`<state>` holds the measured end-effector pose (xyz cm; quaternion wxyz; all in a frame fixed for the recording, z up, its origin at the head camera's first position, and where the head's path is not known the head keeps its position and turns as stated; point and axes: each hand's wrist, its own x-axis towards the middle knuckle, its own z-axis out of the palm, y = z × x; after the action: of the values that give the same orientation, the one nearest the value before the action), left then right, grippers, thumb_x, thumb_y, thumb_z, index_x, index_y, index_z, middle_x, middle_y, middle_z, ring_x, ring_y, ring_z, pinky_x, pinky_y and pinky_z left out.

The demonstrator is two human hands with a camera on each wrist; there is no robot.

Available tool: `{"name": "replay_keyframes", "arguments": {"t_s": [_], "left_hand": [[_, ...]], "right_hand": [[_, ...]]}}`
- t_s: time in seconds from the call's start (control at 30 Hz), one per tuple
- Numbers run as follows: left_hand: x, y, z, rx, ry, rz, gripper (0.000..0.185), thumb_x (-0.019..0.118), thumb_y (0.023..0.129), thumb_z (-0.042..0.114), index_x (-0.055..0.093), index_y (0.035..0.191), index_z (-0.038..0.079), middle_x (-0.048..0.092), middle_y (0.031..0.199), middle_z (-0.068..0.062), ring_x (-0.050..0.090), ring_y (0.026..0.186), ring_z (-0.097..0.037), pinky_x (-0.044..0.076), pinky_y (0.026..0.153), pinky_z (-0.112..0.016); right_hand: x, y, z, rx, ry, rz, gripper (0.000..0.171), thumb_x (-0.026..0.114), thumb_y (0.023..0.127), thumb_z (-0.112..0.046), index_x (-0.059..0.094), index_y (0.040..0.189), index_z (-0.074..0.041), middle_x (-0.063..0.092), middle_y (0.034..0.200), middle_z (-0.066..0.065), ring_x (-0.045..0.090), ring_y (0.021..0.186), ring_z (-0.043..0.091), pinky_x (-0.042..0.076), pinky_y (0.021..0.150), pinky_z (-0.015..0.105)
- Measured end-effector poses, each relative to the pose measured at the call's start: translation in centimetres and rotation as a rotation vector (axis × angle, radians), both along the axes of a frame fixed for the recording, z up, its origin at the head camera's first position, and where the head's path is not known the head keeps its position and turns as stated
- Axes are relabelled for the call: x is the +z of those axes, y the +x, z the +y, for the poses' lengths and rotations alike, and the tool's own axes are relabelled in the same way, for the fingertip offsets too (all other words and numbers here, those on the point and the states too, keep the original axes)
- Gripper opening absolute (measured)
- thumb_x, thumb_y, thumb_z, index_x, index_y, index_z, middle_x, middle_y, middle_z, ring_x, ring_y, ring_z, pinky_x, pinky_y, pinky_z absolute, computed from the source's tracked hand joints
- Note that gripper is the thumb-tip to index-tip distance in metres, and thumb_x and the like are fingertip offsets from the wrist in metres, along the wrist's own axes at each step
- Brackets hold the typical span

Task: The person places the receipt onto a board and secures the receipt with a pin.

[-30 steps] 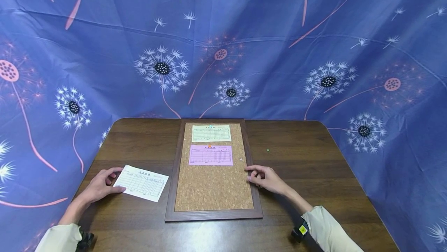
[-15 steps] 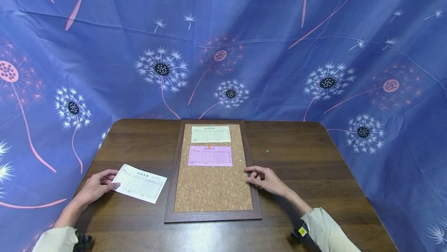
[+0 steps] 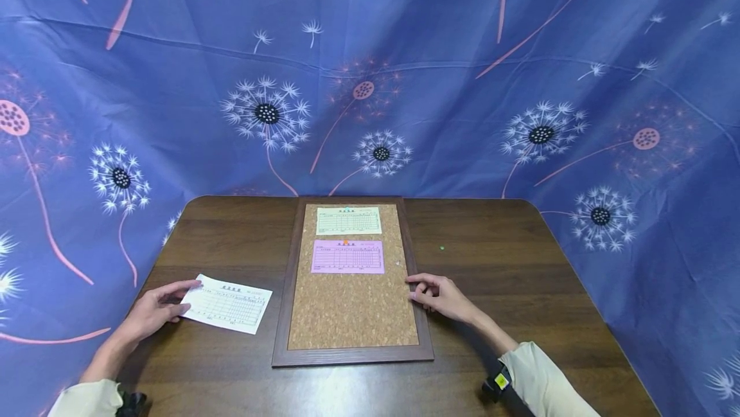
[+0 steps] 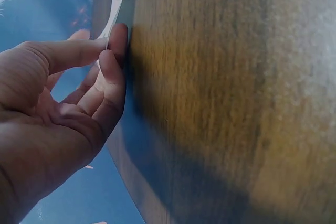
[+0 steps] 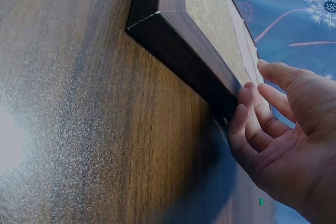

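Observation:
At the left of the head view, my left hand (image 3: 151, 310) pinches the left edge of a white printed receipt slip (image 3: 228, 306). The slip lies tilted over the table, its right end near the cork board (image 3: 354, 314). Seen edge-on in the left wrist view, the paper sits between thumb and fingertips of my left hand (image 4: 68, 87). My right hand (image 3: 442, 297) rests with loosely bent fingers against the board's right frame; in the right wrist view its fingertips touch the dark brown frame (image 5: 189, 51). A pale green slip (image 3: 349, 221) and a purple slip (image 3: 347, 257) are on the board's upper half.
A teal pushpin (image 3: 347, 210) and an orange pushpin (image 3: 345, 241) sit at the tops of the board's slips. A small green item (image 3: 442, 248) lies on the brown table (image 3: 491, 288) right of the board. Blue dandelion-print cloth (image 3: 439, 96) hangs behind and at both sides.
My left hand has drawn the white slip a little to the left, and its thumb has shifted back toward the slip's edge. My right hand stays at the frame.

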<state>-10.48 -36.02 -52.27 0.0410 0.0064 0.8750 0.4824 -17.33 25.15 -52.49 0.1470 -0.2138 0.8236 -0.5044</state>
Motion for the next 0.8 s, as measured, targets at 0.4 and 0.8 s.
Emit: {"name": "replay_keyframes", "arguments": {"t_s": [0.4, 0.8], "left_hand": [[1.2, 0.1, 0.2, -0.026, 0.083, -0.067, 0.036, 0.070, 0.091, 0.000, 0.067, 0.127, -0.004, 0.069, 0.094, 0.022, 0.066, 0.074, 0.001, 0.055, 0.063, -0.026], [1.2, 0.1, 1.7, 0.067, -0.119, -0.034, 0.040, 0.074, 0.086, -0.003, 0.063, 0.122, -0.017, 0.074, 0.096, -0.025, 0.068, 0.065, -0.002, 0.058, 0.059, -0.026]], "right_hand": [[0.3, 0.1, 0.1, 0.027, 0.025, 0.012, 0.036, 0.068, 0.098, -0.013, 0.064, 0.130, 0.003, 0.067, 0.087, 0.012, 0.055, 0.064, 0.002, 0.049, 0.054, 0.020], [0.2, 0.2, 0.2, 0.025, 0.015, 0.023, 0.035, 0.068, 0.098, -0.014, 0.065, 0.129, 0.003, 0.067, 0.087, 0.013, 0.055, 0.064, 0.002, 0.049, 0.054, 0.020]]}}
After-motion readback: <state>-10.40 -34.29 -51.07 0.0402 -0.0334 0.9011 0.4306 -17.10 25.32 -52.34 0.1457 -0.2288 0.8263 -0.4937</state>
